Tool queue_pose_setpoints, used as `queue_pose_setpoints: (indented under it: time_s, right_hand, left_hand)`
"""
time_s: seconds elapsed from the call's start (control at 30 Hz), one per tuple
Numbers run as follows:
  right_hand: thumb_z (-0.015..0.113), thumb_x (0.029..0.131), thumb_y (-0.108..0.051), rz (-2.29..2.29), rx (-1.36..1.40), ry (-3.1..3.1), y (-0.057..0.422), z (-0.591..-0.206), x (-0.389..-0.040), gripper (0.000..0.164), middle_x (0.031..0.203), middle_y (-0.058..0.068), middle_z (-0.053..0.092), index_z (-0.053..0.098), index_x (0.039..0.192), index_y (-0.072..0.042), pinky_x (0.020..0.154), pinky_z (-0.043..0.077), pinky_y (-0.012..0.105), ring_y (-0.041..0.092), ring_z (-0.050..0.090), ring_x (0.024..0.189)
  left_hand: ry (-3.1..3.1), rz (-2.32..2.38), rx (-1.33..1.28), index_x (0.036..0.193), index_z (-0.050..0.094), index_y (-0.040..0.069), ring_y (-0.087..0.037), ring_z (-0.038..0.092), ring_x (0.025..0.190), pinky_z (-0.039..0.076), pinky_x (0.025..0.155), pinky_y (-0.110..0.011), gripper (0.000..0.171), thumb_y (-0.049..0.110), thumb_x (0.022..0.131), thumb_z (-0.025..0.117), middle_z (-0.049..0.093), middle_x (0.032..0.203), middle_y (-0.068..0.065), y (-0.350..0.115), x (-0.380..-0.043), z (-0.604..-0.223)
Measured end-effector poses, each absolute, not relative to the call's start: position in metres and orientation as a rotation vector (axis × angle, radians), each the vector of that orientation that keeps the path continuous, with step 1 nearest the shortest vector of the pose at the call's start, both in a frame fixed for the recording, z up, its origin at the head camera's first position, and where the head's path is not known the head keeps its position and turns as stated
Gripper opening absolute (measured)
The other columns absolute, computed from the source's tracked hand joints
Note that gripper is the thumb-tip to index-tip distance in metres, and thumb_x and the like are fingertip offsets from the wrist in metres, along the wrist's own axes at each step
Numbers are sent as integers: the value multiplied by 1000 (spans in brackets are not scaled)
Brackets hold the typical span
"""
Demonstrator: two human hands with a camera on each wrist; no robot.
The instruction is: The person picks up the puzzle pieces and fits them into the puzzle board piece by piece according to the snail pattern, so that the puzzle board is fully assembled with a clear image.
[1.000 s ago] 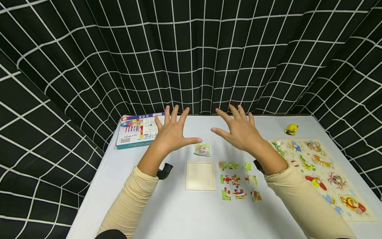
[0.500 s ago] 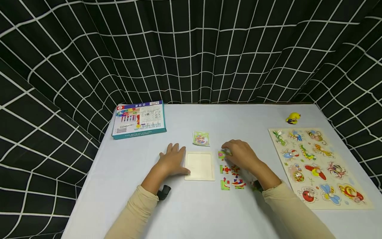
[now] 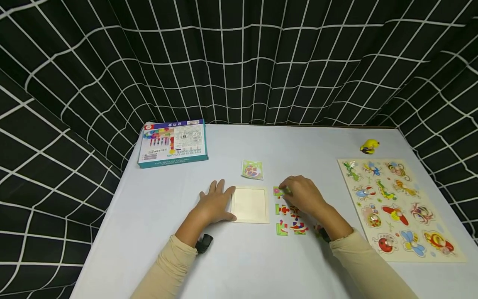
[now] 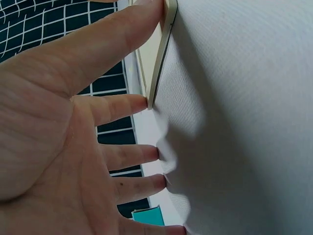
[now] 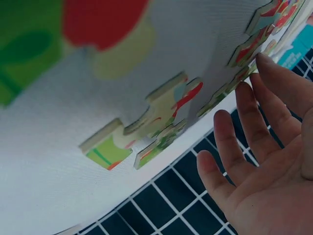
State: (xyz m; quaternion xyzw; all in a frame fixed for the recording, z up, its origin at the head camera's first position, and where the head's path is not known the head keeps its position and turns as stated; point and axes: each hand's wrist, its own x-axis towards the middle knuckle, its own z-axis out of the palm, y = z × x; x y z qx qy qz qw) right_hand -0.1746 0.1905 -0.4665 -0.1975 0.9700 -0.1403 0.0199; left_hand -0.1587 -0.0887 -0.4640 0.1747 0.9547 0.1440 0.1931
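A shallow pale square wooden puzzle tray (image 3: 249, 205) lies mid-table. My left hand (image 3: 215, 206) is spread at its left side. In the left wrist view the thumb lies over the tray's edge and the index fingertip touches a corner, the other fingers straight. To the tray's right lie rows of green-and-red jigsaw pieces (image 3: 282, 228). My right hand (image 3: 304, 195) is over the far row, thumb and index finger pinching a jigsaw piece beside the pink-flower piece (image 3: 277, 191). The hand covers most of the held piece. More pieces (image 5: 168, 105) lie near the fingers in the right wrist view.
Behind the tray lies a small picture packet (image 3: 252, 170). A teal-edged box (image 3: 173, 143) sits at the back left. On the right are an insect peg-puzzle board (image 3: 390, 230) and a yellow toy (image 3: 369, 146). A black gridded curtain (image 3: 239, 62) surrounds the table.
Both hands came down from a raised, spread position, the left to the tray's edge and the right to the far row of jigsaw pieces. Over the last half second they barely moved.
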Motion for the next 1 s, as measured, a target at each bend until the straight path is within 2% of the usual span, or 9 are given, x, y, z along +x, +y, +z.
queue_pose_setpoints:
  time_s: [0.3,0.47,0.73,1.0]
  right_hand:
    - [75,73,-18,-365,-678,3086,182,-464,-177,19,99,2,67,69,90,-12,84,44,44,25,58,96]
    - [77,71,-18,-403,-841,3090,155,-457,-180,21,96,2,67,70,90,-12,79,47,39,22,59,91]
    - [77,71,-21,-427,-1069,2999,105,-460,-185,18,94,-5,67,72,88,-17,81,47,37,18,59,93]
    - [73,75,-24,-395,-1012,2977,90,-466,-185,14,97,-5,66,72,88,-19,88,42,43,19,56,98]
  left_hand:
    - [2708,389,495,139,37,18,-39,12,134,23,92,-69,91,45,63,78,20,146,-18,-89,-162,-461]
    - [2708,381,488,139,37,18,-36,15,132,26,91,-66,90,46,63,77,22,145,-16,-90,-160,-461]
    - [2701,333,477,139,37,20,-35,17,132,30,91,-64,89,50,64,76,23,145,-15,-87,-159,-460]
    - [2698,325,463,139,36,21,-36,15,133,28,91,-65,90,50,64,75,21,146,-15,-88,-159,-460]
